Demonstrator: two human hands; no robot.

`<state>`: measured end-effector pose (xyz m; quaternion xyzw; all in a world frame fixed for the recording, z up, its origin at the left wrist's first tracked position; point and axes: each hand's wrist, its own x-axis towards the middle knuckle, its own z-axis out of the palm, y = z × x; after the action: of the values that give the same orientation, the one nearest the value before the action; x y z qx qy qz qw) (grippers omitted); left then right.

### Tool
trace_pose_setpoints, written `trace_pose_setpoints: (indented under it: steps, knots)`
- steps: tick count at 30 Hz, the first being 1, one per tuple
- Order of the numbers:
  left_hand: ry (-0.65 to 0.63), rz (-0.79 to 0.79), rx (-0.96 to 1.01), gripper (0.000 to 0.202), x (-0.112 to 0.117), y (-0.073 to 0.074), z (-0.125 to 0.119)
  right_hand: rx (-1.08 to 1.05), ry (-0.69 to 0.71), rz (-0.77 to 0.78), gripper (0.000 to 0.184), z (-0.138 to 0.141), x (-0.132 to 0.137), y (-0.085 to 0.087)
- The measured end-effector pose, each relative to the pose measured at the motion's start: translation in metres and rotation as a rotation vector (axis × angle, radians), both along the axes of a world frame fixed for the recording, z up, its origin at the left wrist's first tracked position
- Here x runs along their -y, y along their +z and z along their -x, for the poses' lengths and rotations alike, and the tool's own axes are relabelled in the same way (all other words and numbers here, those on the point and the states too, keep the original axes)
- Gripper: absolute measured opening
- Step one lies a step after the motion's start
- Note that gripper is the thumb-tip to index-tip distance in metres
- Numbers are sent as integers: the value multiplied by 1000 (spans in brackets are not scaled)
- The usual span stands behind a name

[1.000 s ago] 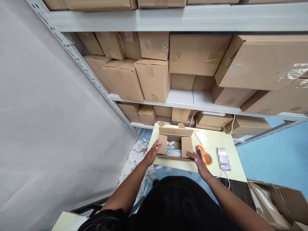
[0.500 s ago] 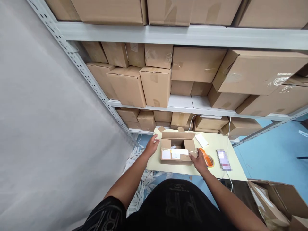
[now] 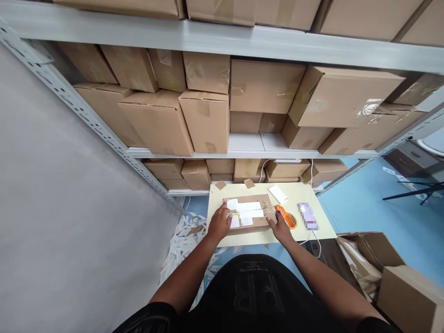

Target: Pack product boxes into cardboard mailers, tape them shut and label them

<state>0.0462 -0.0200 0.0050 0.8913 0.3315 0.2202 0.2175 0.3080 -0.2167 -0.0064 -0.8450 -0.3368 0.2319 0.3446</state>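
A small cardboard box (image 3: 255, 221) lies on the pale yellow table (image 3: 243, 238), its flaps folded down and white labels on top. My left hand (image 3: 219, 223) rests flat on the left part of the box top, fingers stretched over the flap. My right hand (image 3: 279, 227) holds the box's right end, fingers curled at its edge. An orange tape dispenser (image 3: 286, 216) lies just beside that hand, touching or nearly touching the fingers.
A white card (image 3: 278, 194), a blurred small packet (image 3: 307, 216) with a white cable, and two cardboard scraps (image 3: 220, 185) lie on the table. Shelves of brown cartons (image 3: 208, 118) stand behind. White paper strips (image 3: 180, 240) litter the blue floor; open cartons (image 3: 360, 259) sit at right.
The box's flaps have gone from standing open to folded down flat. My left hand has moved from the box's side onto its top. The view has shifted down and left.
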Motion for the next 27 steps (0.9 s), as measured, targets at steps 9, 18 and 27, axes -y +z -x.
trace_pose_setpoints:
  steps: [9, 18, 27]
  knots:
    - [-9, -221, -335, 30, 20, 28, -34, 380, 165, 599, 45, -69, 41, -26]
    - [131, -181, -418, 23, 34, 24, -63, 164, 102, 495, 32, -108, 27, -40]
    - [195, -64, -260, 24, 38, 27, -68, -187, -61, -71, 56, -142, 26, 35]
